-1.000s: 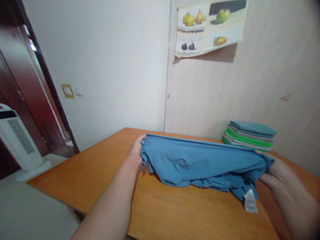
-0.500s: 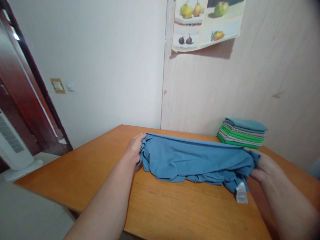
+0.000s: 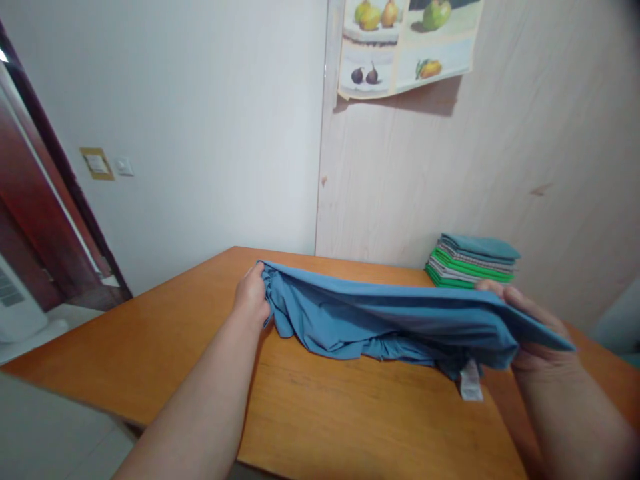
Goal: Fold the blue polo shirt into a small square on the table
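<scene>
A blue cloth (image 3: 340, 313) with a gathered, bunched lower edge stretches between my two hands over the table. Its upper edge is pulled fairly straight, and the lower folds hang close to or on the tabletop. My left hand (image 3: 253, 297) is closed around the cloth's left end. On the other side my right hand (image 3: 540, 333) grips the right end, fingers behind the fabric and partly hidden, with a flap of cloth lying across the palm. A white label (image 3: 471, 381) dangles from the cloth near its right end.
An orange-brown wooden table (image 3: 320, 420) lies under the cloth. At its back right, by the wall, stands a stack of folded cloths (image 3: 473, 260) in blue, grey and green. A fruit poster (image 3: 410, 47) hangs above. Left of the table are a white appliance (image 3: 20, 300) and a dark red door (image 3: 45, 193).
My left hand has shifted left, drawing the cloth longer. My right hand has turned and moved right, so a flap now extends over it. The view has swung slightly right.
</scene>
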`<state>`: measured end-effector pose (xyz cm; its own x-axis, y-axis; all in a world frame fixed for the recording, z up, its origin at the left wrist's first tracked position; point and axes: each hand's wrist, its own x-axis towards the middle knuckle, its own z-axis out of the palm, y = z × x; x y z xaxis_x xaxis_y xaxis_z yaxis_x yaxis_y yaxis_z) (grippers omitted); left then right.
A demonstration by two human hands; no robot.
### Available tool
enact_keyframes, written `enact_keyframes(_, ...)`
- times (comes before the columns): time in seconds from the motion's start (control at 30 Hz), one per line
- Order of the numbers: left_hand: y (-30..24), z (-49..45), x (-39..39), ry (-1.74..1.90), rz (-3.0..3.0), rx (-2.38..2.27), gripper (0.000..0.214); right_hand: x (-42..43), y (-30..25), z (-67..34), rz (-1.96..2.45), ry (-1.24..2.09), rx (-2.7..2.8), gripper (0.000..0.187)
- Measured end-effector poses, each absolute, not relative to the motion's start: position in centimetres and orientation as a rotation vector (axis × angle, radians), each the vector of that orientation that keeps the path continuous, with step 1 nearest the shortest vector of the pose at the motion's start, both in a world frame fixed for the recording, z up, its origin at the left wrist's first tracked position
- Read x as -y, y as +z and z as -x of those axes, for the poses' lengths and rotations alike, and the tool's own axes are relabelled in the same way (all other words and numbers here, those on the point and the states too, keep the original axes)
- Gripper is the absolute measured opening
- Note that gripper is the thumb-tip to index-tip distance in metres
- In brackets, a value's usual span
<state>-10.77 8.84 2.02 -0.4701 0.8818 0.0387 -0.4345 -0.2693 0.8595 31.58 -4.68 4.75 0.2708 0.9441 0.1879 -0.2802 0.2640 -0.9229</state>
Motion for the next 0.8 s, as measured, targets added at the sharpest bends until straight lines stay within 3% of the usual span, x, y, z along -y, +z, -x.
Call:
enact_keyframes(0.1, 2.1, 11.2, -9.0, 1.916, -0.624, -1.117, 0.01, 4.8, 4.6, -30.9, 0.868, 1.244, 1.064, 0.037)
enact_keyframes(0.2, 2.0, 11.1, -8.7, 1.973, -0.655, -1.162, 0.011, 3.2, 3.8, -30.6, 0.965, 1.247, 1.07, 0.031)
enact_keyframes(0.3, 2.0, 10.3, -8.1, 2.021, -0.877, -1.289, 0.019, 1.2, 2.2, -30.4, 1.228, 1.038, 1.093, 0.031)
enact_keyframes(0.4, 1.9, 9.1, -7.3, 1.985, -1.271, -1.468, 0.025, -0.1, 0.3, -30.2, 1.518, 0.606, 1.342, 0.036)
enact_keyframes(0.5, 1.6, 7.5, -6.1, 1.746, -1.656, -1.388, 0.025, -0.4, -0.7, -29.9, 1.665, 0.322, 1.626, 0.043)
enact_keyframes(0.57, 1.3, 6.2, -5.2, 1.486, -1.815, -1.222, 0.027, -0.1, -0.7, -29.4, 1.722, 0.304, 1.771, 0.036)
enact_keyframes(0.67, 0.7, 4.6, -3.8, 1.161, -2.012, -1.061, 0.032, 1.2, 0.6, -27.8, 1.669, 0.466, 1.812, 0.035)
enact_keyframes(0.8, 0.5, 3.3, -2.3, 1.024, -2.12, -0.865, 0.042, 4.2, 3.1, -24.9, 1.309, 1.175, 1.579, 0.037)
